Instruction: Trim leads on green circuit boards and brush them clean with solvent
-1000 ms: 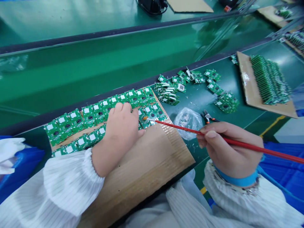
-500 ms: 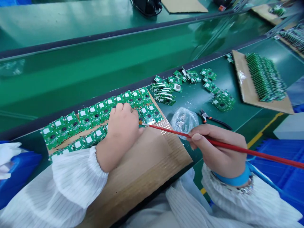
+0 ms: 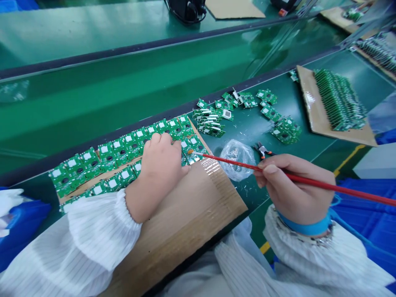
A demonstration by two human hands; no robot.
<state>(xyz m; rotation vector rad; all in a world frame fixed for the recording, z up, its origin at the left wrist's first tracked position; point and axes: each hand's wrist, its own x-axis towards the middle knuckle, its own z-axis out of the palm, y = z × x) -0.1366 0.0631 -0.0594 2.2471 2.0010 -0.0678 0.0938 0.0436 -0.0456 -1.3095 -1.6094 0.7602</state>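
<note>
Over green circuit boards (image 3: 111, 152), a red brush (image 3: 247, 167) is being pinched in the right hand (image 3: 293, 189), its tip aimed leftward beside the curled left hand (image 3: 161, 173).

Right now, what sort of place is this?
Probably an electronics assembly line: rows of green circuit boards on cardboard, a green conveyor belt, and a striped white antistatic smock with a blue wrist strap.

Bench line, overhead view: green conveyor belts (image 3: 123, 82) edged by dark rails (image 3: 154, 44), running nine to two o'clock; black appliance (image 3: 185, 10) and cardboard sheet (image 3: 233, 8) at twelve o'clock; yellow floor stripe (image 3: 349, 159) and blue plastic crate (image 3: 365, 206) at four o'clock.
</note>
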